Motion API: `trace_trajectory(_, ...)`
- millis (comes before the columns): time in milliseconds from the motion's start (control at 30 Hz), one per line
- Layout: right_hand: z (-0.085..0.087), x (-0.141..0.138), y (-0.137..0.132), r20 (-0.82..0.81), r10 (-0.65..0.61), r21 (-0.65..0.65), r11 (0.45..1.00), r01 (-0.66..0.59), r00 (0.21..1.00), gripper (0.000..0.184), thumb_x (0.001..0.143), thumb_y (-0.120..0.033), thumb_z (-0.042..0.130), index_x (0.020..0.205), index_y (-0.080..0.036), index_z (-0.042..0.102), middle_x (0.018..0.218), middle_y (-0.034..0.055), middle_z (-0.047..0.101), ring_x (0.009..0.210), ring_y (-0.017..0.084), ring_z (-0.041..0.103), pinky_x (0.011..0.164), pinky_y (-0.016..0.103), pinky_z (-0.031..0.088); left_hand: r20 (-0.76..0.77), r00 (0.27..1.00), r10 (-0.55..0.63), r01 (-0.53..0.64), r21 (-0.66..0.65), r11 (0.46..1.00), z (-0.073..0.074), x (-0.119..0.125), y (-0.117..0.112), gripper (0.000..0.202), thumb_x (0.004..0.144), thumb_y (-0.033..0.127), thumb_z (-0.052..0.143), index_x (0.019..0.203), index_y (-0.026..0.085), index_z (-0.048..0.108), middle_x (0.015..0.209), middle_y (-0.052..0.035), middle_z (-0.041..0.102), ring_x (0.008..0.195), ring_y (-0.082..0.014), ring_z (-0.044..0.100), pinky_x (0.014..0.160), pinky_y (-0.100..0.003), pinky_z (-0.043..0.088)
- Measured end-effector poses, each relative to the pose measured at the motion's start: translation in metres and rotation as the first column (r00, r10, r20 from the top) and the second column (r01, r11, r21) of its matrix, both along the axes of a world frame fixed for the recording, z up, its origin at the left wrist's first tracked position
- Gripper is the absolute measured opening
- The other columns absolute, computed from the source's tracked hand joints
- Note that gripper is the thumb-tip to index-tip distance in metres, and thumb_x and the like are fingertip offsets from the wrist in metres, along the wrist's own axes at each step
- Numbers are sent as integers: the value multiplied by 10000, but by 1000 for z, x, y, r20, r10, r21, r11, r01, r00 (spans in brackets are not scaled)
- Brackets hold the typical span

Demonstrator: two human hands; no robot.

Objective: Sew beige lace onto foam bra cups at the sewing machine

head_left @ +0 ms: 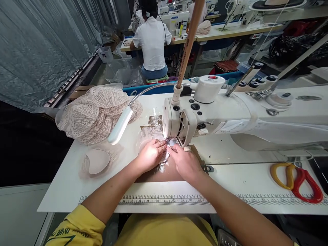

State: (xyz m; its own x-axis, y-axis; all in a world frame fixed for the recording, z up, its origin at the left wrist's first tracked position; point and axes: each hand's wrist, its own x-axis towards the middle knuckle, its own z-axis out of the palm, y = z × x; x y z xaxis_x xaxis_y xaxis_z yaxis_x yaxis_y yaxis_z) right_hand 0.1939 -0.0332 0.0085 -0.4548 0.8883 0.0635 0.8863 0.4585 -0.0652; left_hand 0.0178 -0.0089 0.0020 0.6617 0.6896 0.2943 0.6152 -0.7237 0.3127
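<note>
A piece of pale pink lace bra cup [151, 134] lies under the needle end of a white sewing machine [205, 112]. My left hand [152, 153] presses on it from the left, fingers together and closed on the fabric close to the presser foot. From the right, my right hand [186, 162] pinches at the lace edge beside the foot, thumb and forefinger nearest the needle. The exact stitching point is partly hidden by my fingers. Both hands rest over a brown sheet [159, 176] on the table.
A heap of lace cups [89, 112] and a single beige cup pad [98, 160] on mesh lie left. A lamp [120, 125] arches over. Scissors [307, 184] lie right, beside a printed ruler [164, 201] along the front edge. A person [153, 42] sits ahead.
</note>
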Motion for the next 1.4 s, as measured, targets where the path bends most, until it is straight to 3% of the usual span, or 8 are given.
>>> trace_trajectory(267, -1, 2, -3, -23, 50, 25, 998, -49, 998, 490, 793, -14, 460, 1227, -187, 605, 1022, 112, 634, 781, 212, 555, 594, 323, 376, 60, 998, 1, 1, -37, 999, -12, -7, 6, 303, 928, 179, 426, 1156, 120, 616, 1150, -157, 649, 970, -229, 593, 824, -387, 483)
trace_trajectory(433, -2, 3, -4, -25, 58, 53, 997, -57, 998, 511, 780, 7, 440, 1217, -196, 611, 977, 103, 638, 774, 215, 551, 603, 325, 375, -32, 992, 122, -123, -42, 992, -7, -6, 6, 321, 912, 207, 444, 1161, 137, 633, 1153, -131, 652, 913, -244, 561, 809, -405, 477)
trace_trajectory(867, -21, 15, -1, -220, 70, 139, 990, -40, 973, 392, 867, -57, 391, 1129, -180, 657, 981, 68, 662, 773, 186, 558, 699, 294, 410, -152, 925, 347, -368, -136, 920, -1, -15, -3, 425, 863, 173, 475, 1272, 240, 568, 1419, -72, 463, 1339, -405, 308, 1038, -667, 260)
trace_trajectory(967, -21, 21, 0, -302, 95, 160, 986, -48, 948, 370, 883, -80, 387, 1113, -163, 665, 984, 74, 676, 814, 197, 578, 729, 303, 437, -138, 963, 230, -260, -267, 928, 11, -26, -15, 442, 802, 106, 515, 1198, 269, 626, 1411, -44, 477, 1358, -375, 316, 1064, -664, 238)
trace_trajectory(1067, -19, 25, -2, -409, 182, 165, 979, -124, 894, 352, 873, -85, 396, 1059, -169, 682, 962, 70, 679, 825, 186, 588, 721, 291, 454, -2, 997, -74, 67, -398, 915, 24, -34, -35, 415, 768, 88, 550, 1103, 297, 677, 1331, -19, 561, 1343, -311, 377, 1094, -586, 278)
trace_trajectory(1133, -16, 25, -4, -443, 254, 152, 966, -207, 860, 329, 863, -94, 415, 1020, -173, 693, 909, 66, 669, 807, 176, 580, 705, 280, 451, 166, 977, -132, 190, -409, 892, 30, -37, -46, 359, 794, 113, 545, 1088, 264, 685, 1250, -42, 620, 1284, -261, 462, 1084, -485, 358)
trace_trajectory(1233, -14, 23, -7, -411, 340, 117, 940, -321, 846, 296, 850, -107, 455, 1003, -185, 696, 865, 61, 639, 790, 172, 547, 705, 279, 423, 316, 943, 99, 24, -363, 931, 32, -36, -46, 286, 853, 167, 505, 1078, 199, 679, 1179, -94, 644, 1152, -226, 562, 1006, -394, 453)
trace_trajectory(1400, -12, 22, -10, -312, 356, 79, 934, -349, 881, 268, 839, -93, 477, 966, -191, 691, 835, 55, 599, 776, 172, 489, 693, 274, 367, 30, 933, 358, -326, -349, 879, 21, -34, -19, 358, 804, 148, 536, 1153, 174, 609, 1112, -96, 636, 972, -232, 613, 817, -347, 522)
